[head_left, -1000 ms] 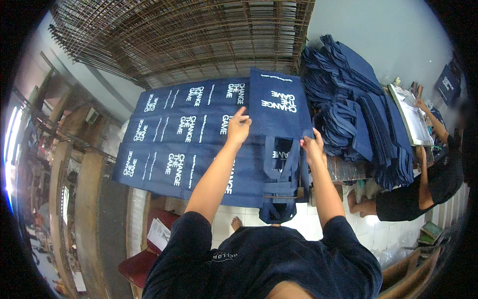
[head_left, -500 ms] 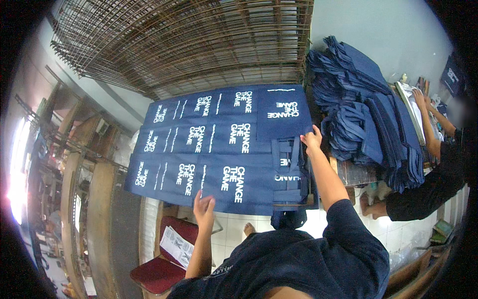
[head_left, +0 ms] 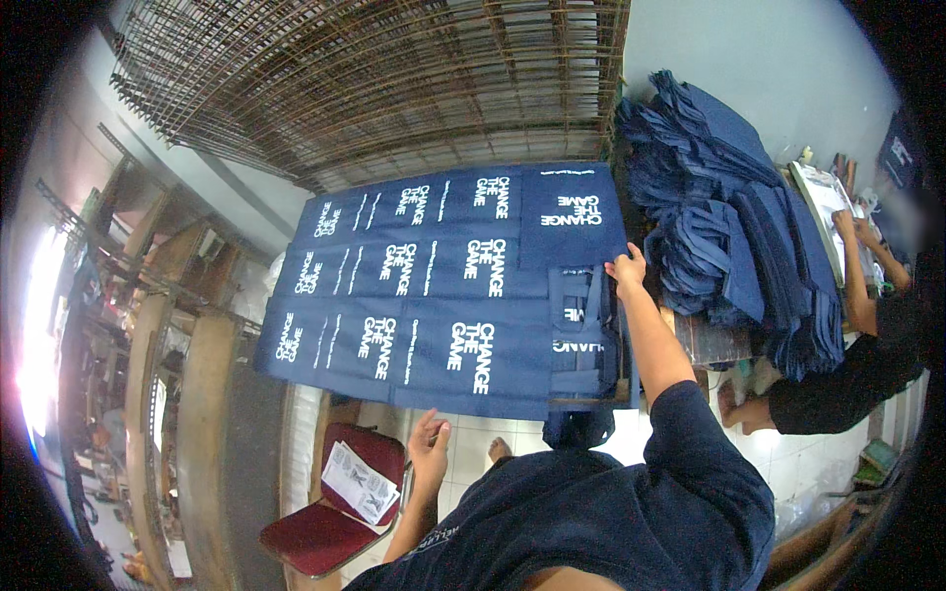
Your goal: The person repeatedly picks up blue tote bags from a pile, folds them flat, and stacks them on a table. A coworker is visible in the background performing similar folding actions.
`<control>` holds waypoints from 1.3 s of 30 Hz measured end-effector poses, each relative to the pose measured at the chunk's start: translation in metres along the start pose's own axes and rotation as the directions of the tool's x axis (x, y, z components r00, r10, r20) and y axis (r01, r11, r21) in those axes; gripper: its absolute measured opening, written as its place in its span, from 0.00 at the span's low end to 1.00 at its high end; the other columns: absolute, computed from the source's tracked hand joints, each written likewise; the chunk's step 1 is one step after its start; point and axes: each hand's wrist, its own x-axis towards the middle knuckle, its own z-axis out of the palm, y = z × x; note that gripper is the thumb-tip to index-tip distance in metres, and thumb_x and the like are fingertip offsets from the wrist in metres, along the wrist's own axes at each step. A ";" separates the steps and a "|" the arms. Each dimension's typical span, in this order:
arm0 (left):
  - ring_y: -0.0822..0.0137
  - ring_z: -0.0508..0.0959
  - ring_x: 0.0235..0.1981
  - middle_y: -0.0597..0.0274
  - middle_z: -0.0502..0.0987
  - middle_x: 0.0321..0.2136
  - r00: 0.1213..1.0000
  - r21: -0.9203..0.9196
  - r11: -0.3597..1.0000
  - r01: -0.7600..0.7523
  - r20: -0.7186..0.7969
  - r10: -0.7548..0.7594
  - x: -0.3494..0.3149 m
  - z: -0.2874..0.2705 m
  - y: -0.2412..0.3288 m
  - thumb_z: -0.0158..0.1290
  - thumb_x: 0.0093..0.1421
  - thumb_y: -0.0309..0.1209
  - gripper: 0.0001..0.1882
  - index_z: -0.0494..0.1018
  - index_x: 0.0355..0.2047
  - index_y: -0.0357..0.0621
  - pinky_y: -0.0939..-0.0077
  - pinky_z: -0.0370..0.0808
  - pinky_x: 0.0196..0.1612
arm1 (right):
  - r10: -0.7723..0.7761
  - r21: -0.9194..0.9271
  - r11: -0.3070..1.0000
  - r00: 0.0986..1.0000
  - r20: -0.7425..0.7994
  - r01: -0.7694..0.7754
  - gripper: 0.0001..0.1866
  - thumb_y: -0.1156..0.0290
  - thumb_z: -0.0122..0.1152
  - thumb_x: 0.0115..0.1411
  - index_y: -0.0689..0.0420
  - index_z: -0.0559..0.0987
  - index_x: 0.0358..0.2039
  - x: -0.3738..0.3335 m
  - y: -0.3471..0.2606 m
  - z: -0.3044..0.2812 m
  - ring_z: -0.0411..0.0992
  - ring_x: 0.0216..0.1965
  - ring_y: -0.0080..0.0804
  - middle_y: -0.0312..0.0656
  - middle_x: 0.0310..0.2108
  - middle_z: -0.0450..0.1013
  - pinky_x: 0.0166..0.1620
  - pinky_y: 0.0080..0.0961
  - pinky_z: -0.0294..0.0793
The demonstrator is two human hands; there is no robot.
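The right hand is touching the lower right corner of a navy bag, which is lying at the right end of white-printed navy rows. The left hand is hovering, half-curled, near their front edge. Behind, a rusty wire rack is standing. Rightward, a navy pile is covering most of a tabletop. A red chair is holding printed sheets.

The person wore a dark navy shirt with a loose short right sleeve, small pale lettering across the shirt's chest, and, beyond its cuffs, bare left and right hands.
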 end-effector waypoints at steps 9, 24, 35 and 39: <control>0.71 0.75 0.36 0.59 0.76 0.34 1.000 0.018 1.000 -0.001 0.029 0.000 -0.012 -0.001 -0.007 0.54 0.57 0.27 0.19 0.67 0.48 0.36 0.79 0.71 0.40 | 0.002 -0.069 0.998 1.000 -0.028 -0.004 0.33 0.82 0.47 0.49 0.56 0.62 0.59 -0.002 -0.003 -0.001 0.73 0.21 0.30 0.49 0.37 0.73 0.26 0.23 0.76; 0.75 0.74 0.30 0.63 0.74 0.29 0.978 0.024 0.988 -0.150 0.153 0.145 -0.006 0.026 -0.005 0.53 0.57 0.25 0.18 0.67 0.48 0.35 0.82 0.71 0.35 | -0.308 -0.052 0.951 0.951 -0.021 0.306 0.18 0.71 0.61 0.54 0.54 0.72 0.47 -0.084 -0.004 -0.112 0.68 0.22 0.22 0.35 0.28 0.67 0.24 0.18 0.69; 0.82 0.69 0.24 0.68 0.73 0.27 0.882 -0.095 0.962 -0.256 0.384 0.273 0.016 0.082 0.012 0.54 0.55 0.22 0.17 0.68 0.47 0.35 0.90 0.65 0.26 | -0.278 0.306 0.828 0.819 -0.502 0.469 0.16 0.64 0.59 0.57 0.51 0.72 0.45 -0.070 -0.065 -0.300 0.70 0.20 0.20 0.32 0.26 0.70 0.19 0.14 0.64; 0.83 0.69 0.24 0.69 0.73 0.27 0.864 -0.069 0.964 -0.258 0.430 0.262 0.012 0.099 0.020 0.55 0.55 0.23 0.18 0.69 0.47 0.36 0.90 0.64 0.26 | -0.188 0.448 0.766 0.828 -0.529 0.460 0.22 0.57 0.59 0.56 0.52 0.69 0.48 -0.062 -0.086 -0.345 0.72 0.27 0.26 0.38 0.34 0.70 0.24 0.19 0.69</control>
